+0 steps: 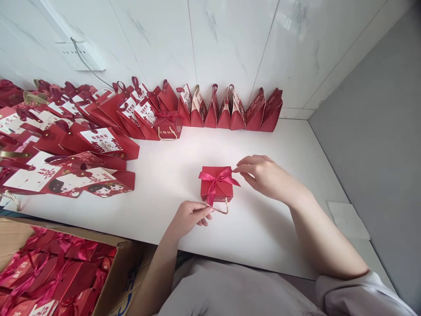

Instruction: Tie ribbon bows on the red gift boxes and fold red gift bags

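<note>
A small red gift box (205,188) sits on the white table in front of me, tied with a pink-red ribbon bow (217,178). From its near side hangs a gold twisted rope handle (224,212). My left hand (190,216) is closed at the near side of the box, thumb and fingers pinching the rope handle beside the hanging ribbon tail. To the right of the box is my right hand (265,176), its fingers apart and slightly bent. Its fingertips are by the right loop of the bow; whether they touch it I cannot tell.
Red paper gift bags (212,109) line the tiled wall, with many more crowded at the left. A similar box with a bow (167,125) stands among them. At lower left, a cardboard carton (123,259) holds several ribboned red boxes. A grey panel (371,131) bounds the right side.
</note>
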The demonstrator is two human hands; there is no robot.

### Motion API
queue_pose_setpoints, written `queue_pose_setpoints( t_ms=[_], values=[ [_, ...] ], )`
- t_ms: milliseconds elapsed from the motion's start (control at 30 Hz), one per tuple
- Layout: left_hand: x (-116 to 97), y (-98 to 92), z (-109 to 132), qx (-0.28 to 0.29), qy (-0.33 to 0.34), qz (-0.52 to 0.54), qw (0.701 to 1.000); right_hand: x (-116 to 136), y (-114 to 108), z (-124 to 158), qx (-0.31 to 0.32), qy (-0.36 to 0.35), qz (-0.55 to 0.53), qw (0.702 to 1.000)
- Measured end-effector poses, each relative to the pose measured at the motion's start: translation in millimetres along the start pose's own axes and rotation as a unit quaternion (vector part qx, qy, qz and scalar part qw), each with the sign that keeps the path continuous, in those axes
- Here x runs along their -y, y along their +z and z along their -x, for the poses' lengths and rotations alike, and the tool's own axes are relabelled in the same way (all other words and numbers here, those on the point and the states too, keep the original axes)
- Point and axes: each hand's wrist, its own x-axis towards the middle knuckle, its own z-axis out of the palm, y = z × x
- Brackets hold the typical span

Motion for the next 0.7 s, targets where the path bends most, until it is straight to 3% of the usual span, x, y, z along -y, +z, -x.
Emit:
queue_pose_setpoints(
  t_ms=[67, 133, 167, 267, 333, 367, 433, 533, 700],
  values=[
    [-2, -8.6, 8, 0.023, -0.002, -0.06, 0.998, 1, -7, 6, 0.02, 0.037, -0.04, 0.998],
    [-11, -21.0, 18, 0.002, 0.0, -0.136, 0.991, 1, -9, 8, 0.046, 0.079, -0.084, 0.992],
    [-17, -27.3, 23, -0.043, 0.002, -0.172, 0.984, -1, -7, 7, 0.061, 0.097, -0.102, 0.988],
    [-43, -39.2, 29, -0.245, 0.046, -0.215, 0.944, -10, 1, 0, 0.127, 0.13, -0.152, 0.971],
    [-61, -37.5, 21, -0.313, 0.127, -0.195, 0.921, -19, 6, -6, 0.189, 0.137, -0.202, 0.951],
    [-68, -34.1, 13, -0.309, 0.17, -0.178, 0.919, -24, 8, -9, 0.222, 0.133, -0.234, 0.937],
    [-77, -24.9, -5, -0.243, 0.211, -0.146, 0.935, -29, 9, -13, 0.268, 0.116, -0.302, 0.908],
    [-79, -13.0, -30, -0.144, 0.172, -0.112, 0.968, -30, 8, -14, 0.287, 0.092, -0.371, 0.878],
    [-71, -8.2, -41, -0.12, 0.144, -0.092, 0.978, -18, 4, -12, 0.318, 0.065, -0.399, 0.858]
  ],
)
